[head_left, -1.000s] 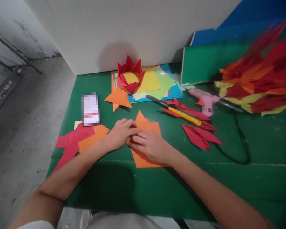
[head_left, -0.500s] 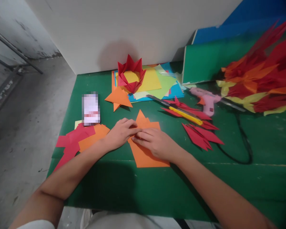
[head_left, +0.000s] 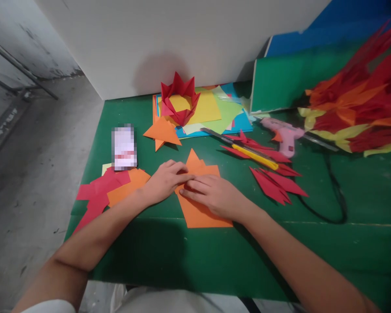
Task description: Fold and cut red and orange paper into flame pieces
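Orange paper lies on the green table in front of me, its pointed folded top showing beyond my fingers. My left hand grips its left edge, fingers curled and pressed together. From the right, my right hand holds the middle of the paper, its fingertips meeting those of the left. The fold beneath the fingers is hidden. Just beyond sits a folded orange paper piece, and behind it a ring of folded red paper with pointed tips.
Left of my hands are a blurred phone and red and orange paper pieces. On the right lie a yellow cutter knife, folded red pieces and a pink glue gun with a black cord. Coloured sheets are stacked behind.
Both hands stay on the orange paper in nearly the same pose. The view has shifted very slightly.
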The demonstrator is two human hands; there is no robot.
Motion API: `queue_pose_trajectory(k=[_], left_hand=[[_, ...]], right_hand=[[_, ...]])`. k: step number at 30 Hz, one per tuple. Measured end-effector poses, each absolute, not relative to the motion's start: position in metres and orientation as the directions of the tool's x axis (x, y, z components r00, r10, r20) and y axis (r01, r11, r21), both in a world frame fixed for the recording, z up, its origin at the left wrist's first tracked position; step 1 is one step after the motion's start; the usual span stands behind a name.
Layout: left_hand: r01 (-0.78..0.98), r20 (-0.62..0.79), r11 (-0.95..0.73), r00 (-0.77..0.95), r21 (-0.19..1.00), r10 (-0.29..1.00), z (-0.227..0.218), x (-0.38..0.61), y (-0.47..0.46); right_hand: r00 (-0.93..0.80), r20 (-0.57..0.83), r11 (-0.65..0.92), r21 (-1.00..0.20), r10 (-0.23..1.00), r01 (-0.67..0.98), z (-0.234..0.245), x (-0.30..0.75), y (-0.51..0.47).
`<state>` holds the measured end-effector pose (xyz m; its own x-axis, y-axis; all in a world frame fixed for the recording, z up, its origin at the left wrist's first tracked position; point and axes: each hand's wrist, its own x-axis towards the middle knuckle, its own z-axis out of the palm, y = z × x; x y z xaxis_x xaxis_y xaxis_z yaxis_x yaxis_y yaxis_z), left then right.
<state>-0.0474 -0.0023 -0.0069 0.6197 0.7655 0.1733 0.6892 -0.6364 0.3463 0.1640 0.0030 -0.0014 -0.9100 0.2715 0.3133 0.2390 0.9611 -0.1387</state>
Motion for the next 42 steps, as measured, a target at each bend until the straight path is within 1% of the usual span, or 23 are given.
queue_pose_trajectory(k=[10,16,21,26,33,37,42], left_hand=[[0.684,0.17,-0.652,0.636,0.327,0.752,-0.008,-0.048,-0.002],[0.689,0.163,-0.67,0.653,0.278,0.739,-0.005,-0.048,-0.002],[0.671,0.135,-0.686,0.681,0.28,0.72,-0.003,-0.048,-0.001],[0.671,0.15,-0.687,0.676,0.28,0.722,-0.005,-0.048,-0.001],[0.668,0.166,-0.695,0.678,0.265,0.716,-0.004,-0.048,-0.001],[0.673,0.155,-0.695,0.681,0.254,0.716,-0.005,-0.047,-0.001],[0.68,0.142,-0.692,0.68,0.243,0.719,-0.007,-0.048,-0.001]], right_hand=[[-0.909,0.303,0.957,-0.142,0.284,0.252,-0.002,0.164,0.002],[-0.913,0.287,0.956,-0.132,0.291,0.263,-0.001,0.163,0.001],[-0.929,0.258,0.962,-0.131,0.266,0.24,0.0,0.158,0.0],[-0.925,0.26,0.957,-0.161,0.276,0.241,0.001,0.155,-0.002],[-0.888,0.318,0.938,-0.211,0.332,0.275,-0.001,0.161,0.001],[-0.874,0.32,0.926,-0.218,0.366,0.308,-0.002,0.163,0.003],[-0.846,0.296,0.896,-0.182,0.444,0.406,0.002,0.178,0.009]])
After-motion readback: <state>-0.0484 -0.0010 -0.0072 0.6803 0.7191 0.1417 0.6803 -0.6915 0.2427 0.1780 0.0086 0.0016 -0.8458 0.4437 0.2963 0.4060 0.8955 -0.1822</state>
